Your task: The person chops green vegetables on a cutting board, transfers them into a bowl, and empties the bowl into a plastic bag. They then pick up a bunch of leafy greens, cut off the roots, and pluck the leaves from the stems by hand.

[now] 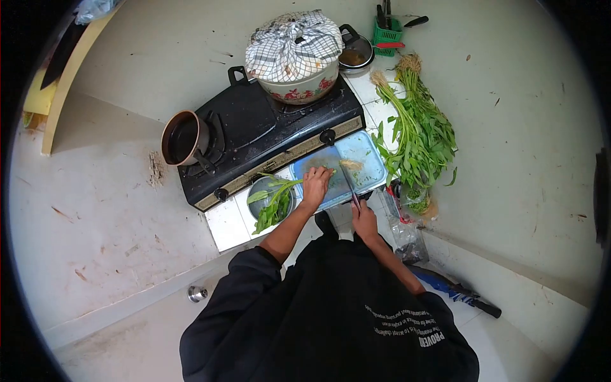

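Note:
My left hand (pixel 316 186) is closed around the stems of some leafy greens (pixel 277 205), pressing them on a light blue cutting board (pixel 377 167). Their leaves hang to the left over a metal bowl (pixel 259 186). In my right hand (pixel 365 221) is a knife (pixel 349 181), its blade pointing away from me across the board. Beside the blade tip lie cut-off pale roots (pixel 352 164), with small green scraps around them.
Behind the board stands a black gas stove (pixel 248 127), bearing a saucepan (pixel 184 139) and a large cloth-covered pot (pixel 296 89). More rooted greens (pixel 417 127) lie at the right. A green utensil basket (pixel 387 35) and a lidded pan (pixel 356 54) stand at the back.

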`<state>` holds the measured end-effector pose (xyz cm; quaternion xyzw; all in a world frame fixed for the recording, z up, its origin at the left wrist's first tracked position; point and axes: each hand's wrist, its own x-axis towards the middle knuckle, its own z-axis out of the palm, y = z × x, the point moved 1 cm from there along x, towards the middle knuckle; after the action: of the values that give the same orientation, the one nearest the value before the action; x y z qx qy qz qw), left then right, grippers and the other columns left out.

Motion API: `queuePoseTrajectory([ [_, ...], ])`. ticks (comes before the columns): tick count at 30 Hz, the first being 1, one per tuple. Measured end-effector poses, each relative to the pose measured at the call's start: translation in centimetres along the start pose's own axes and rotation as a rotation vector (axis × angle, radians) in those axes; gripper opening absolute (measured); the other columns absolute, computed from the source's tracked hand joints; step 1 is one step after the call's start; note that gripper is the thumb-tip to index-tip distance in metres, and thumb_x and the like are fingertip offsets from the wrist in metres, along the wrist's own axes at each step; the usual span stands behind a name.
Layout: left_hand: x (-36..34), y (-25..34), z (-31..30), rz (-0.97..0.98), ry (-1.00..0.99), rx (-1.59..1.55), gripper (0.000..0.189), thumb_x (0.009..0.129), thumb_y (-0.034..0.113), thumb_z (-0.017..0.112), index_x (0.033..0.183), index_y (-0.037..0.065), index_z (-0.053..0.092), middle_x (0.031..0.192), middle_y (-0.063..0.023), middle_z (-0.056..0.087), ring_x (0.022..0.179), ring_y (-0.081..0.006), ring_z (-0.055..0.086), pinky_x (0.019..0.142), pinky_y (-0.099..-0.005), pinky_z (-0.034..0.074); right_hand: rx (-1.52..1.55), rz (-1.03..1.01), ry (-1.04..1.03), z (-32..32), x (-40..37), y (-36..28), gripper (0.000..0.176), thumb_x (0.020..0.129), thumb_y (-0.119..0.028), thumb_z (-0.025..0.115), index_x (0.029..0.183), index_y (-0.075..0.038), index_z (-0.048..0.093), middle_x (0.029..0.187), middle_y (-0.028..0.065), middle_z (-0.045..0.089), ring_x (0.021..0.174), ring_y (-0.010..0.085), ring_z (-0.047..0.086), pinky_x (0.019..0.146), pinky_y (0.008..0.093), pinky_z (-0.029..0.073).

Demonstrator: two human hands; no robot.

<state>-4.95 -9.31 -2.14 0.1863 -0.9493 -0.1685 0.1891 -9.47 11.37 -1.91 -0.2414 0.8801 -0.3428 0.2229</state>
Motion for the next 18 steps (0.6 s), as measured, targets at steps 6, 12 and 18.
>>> queuePoseTrajectory([
  [6,1.2,-0.8,-0.5,0.014,-0.028,0.013,0.026,0.088,0.015,0.064,0.113,0.011,0.068,0.097,-0.0066,0.062,0.093,-0.0270,0.056,0.079,-0.0400,0.042,0.177,-0.091,-0.045,-0.4,1.0,-1.8,0.033,0.099,-0.034,0.051,0.109,-0.002,0.051,0.079,0.0247,0.063,0.074,0.0449,0.063,0.068,0.0494,0.048],
  [12,3.0,-1.0,-1.1,-0.077,-0.020,-0.058,0.031,0.091,0.015,0.060,0.121,0.008,0.063,0.102,-0.0097,0.062,0.098,-0.0309,0.057,0.086,-0.0421,0.041,0.435,-0.135,-0.137,1.1,2.5,-2.8,0.032,0.104,-0.032,0.044,0.113,-0.001,0.047,0.090,0.0132,0.057,0.083,0.0246,0.057,0.078,0.0363,0.046],
  [18,2.8,0.3,-4.3,-0.084,0.154,-0.165,0.029,0.093,0.012,0.057,0.121,0.004,0.062,0.109,-0.0163,0.062,0.101,-0.0347,0.058,0.090,-0.0413,0.043,0.608,-0.177,-0.172,2.9,3.7,-3.9,0.039,0.103,-0.035,0.041,0.121,0.000,0.044,0.104,0.0218,0.055,0.105,0.0363,0.055,0.091,0.0434,0.042],
])
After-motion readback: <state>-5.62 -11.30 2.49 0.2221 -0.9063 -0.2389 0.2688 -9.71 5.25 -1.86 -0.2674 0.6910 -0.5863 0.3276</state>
